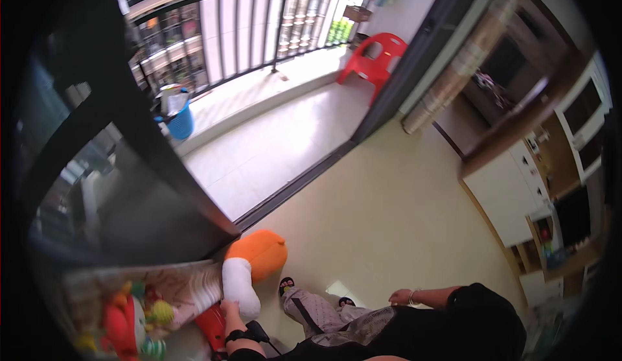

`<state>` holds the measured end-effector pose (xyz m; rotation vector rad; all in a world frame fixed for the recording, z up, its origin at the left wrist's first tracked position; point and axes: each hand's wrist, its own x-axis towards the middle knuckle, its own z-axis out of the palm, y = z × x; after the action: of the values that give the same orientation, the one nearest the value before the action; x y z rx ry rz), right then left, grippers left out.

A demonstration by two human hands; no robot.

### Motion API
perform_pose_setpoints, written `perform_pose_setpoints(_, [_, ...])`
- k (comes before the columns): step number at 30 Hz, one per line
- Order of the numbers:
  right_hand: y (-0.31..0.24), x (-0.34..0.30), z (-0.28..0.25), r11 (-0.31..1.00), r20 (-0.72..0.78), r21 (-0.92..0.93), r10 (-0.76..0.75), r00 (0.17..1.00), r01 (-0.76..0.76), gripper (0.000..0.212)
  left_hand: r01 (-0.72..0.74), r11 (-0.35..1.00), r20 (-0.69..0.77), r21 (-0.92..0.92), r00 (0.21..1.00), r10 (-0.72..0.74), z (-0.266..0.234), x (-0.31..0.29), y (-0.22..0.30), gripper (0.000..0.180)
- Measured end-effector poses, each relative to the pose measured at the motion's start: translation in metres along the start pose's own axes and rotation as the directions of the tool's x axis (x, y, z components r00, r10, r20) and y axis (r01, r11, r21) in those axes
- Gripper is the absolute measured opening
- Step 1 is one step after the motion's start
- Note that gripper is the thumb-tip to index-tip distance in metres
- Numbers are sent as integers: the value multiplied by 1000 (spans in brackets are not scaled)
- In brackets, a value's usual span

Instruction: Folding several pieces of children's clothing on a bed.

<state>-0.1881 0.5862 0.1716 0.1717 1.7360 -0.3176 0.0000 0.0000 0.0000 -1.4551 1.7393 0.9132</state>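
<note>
At the lower left, my left hand (230, 308) is closed on the white end of a large orange and white stuffed toy (259, 257). That toy hangs or leans beside my leg, near the sliding door's corner; whether it touches the floor I cannot tell. A dark strap or device circles my left wrist. Out to the right, my right hand (400, 297) is held away from my body with a bracelet on its wrist. Nothing shows in it, and its fingers look loosely apart.
Colourful plush toys (133, 322) and a red object (212, 327) lie at lower left. A dark door track (298, 186) crosses the floor to a balcony with a blue basket (180, 122) and a red plastic chair (374, 59). White cabinets (505, 192) line the right.
</note>
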Motion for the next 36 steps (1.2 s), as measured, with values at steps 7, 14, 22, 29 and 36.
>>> perform_pose_setpoints(7, [-24,-27,3,962,-18,247,122,992,-114,37,126,867,237,483,934,-268,33,50,-7,63])
perform_pose_setpoints(14, [4,-40,-3,913,-109,387,188,976,-132,36,-318,766,183,558,948,260,-5,19,56,48])
perform_pose_setpoints(22, [79,-39,-33,927,-107,374,85,991,-39,34,-748,559,211,358,648,732,-48,-145,282,28])
perform_pose_setpoints(29, [152,-18,-165,946,-536,206,-106,838,251,35,-817,182,309,547,400,863,84,-294,480,30])
perform_pose_setpoints(36, [144,-65,-349,777,-701,-7,-453,551,630,68,-904,165,380,394,324,866,187,-421,627,32])
